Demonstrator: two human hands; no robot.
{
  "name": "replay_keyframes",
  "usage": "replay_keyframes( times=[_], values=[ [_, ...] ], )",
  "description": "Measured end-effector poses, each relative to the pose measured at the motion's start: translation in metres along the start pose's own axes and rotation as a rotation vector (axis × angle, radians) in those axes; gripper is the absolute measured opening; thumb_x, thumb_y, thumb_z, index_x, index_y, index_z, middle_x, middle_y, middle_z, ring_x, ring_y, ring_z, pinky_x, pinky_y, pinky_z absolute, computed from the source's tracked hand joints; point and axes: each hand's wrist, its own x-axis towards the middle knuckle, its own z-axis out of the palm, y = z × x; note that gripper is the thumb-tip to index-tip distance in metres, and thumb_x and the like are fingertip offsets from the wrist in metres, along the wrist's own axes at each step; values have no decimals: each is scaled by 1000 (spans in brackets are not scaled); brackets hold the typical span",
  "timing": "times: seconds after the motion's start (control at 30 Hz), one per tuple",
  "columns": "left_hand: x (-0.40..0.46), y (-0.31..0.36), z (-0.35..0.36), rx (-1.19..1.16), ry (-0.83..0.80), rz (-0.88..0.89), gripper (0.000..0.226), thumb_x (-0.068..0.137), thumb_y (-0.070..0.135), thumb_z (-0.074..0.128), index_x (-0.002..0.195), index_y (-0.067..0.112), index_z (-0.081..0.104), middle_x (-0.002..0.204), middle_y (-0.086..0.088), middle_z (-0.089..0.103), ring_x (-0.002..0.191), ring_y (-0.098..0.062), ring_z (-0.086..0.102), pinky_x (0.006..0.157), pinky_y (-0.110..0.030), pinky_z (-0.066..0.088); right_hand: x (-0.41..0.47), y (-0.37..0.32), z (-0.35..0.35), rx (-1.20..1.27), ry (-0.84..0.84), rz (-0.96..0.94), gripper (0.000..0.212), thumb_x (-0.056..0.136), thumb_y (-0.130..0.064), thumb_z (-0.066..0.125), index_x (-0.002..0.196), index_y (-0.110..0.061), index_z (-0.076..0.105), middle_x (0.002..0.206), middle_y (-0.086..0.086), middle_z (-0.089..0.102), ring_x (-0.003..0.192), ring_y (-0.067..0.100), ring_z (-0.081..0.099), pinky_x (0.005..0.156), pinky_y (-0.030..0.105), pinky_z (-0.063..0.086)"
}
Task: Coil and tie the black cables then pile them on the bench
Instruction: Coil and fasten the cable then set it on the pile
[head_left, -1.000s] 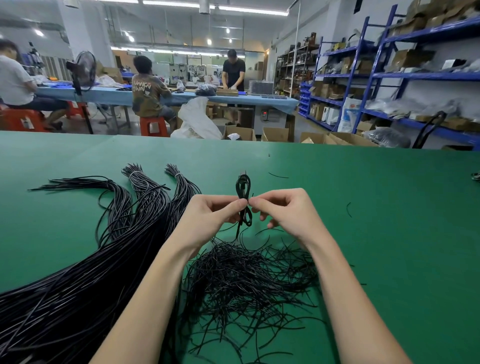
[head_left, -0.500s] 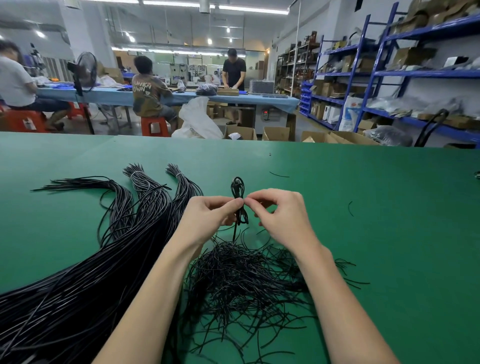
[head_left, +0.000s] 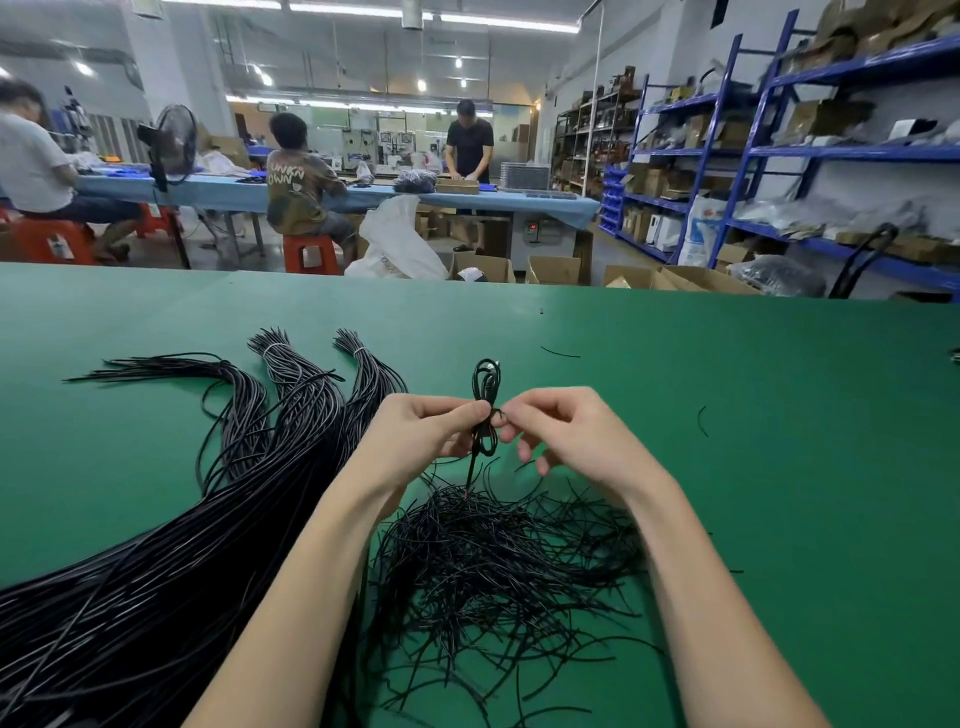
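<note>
Pinching a small coiled black cable (head_left: 485, 410) at its waist, the left hand (head_left: 426, 431) and right hand (head_left: 566, 434) are meeting fingertip to fingertip above the green felt worktop (head_left: 779, 467). The coil is standing upright at twelve o'clock of a loose heap of short black tie wires (head_left: 498, 561), its tail hanging toward them. Long bundled black cables (head_left: 171, 561) are lying from seven to eleven o'clock of the hands.
</note>
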Motion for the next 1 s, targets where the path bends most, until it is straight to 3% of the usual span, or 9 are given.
replay_keyframes(
  times=[0.1,0.27,0.33,0.43,0.5,0.63,0.73,0.83,1.0],
  values=[
    [-1,0,-2,-65,-11,-49,17,86,21,76,93,5,81,75,-10,67,57,-12,52,67,-20,50,-2,-7,-6,-538,85,-263,5,92,-32,75,88,-29,76,80,-15,73,64,10,66,56,19,50],
    [-3,3,-6,-12,-52,6,21,86,22,77,99,7,80,67,1,69,62,-10,57,75,-22,55,0,-5,0,-639,201,-403,18,96,-34,69,79,-28,74,73,-10,70,64,11,60,62,24,49],
    [-4,4,-5,25,-26,75,22,85,22,78,101,8,80,74,-2,74,67,-10,63,74,-18,54,2,-1,5,-422,213,-266,27,97,-26,66,70,-23,69,63,-3,64,53,16,51,49,26,42],
    [-5,3,4,105,68,210,23,83,21,81,103,9,79,78,2,78,69,-3,68,69,-12,51,6,3,10,536,47,207,24,91,-13,64,68,-12,64,61,-1,49,43,5,35,32,15,23],
    [-4,1,8,121,92,236,19,83,19,81,100,11,80,73,7,77,67,1,68,65,-9,49,6,6,8,736,24,325,17,88,-13,67,73,-7,65,63,0,52,43,3,37,31,12,24],
    [-1,-4,5,61,120,177,11,82,23,82,92,18,81,74,3,77,65,-4,67,68,-18,55,4,12,8,-57,323,-145,7,88,-26,80,84,-20,79,70,0,73,52,9,57,44,20,44],
    [1,-6,4,-14,114,161,10,83,21,81,92,17,81,84,-3,79,72,-9,70,76,-24,59,6,12,9,-324,420,-435,6,87,-26,81,81,-26,83,65,-17,71,55,5,63,53,15,48],
    [1,-6,7,-50,127,172,10,82,19,81,92,16,81,86,-4,79,72,-9,70,74,-22,58,5,12,13,-357,443,-467,10,88,-24,80,79,-24,83,66,-22,72,62,4,67,58,10,46],
    [4,-11,9,-64,224,172,8,82,22,82,90,19,81,83,-2,79,72,-12,71,74,-23,60,3,14,17,-170,315,-306,23,93,-26,74,72,-34,80,69,-16,73,55,4,66,52,19,53]
  ],
)
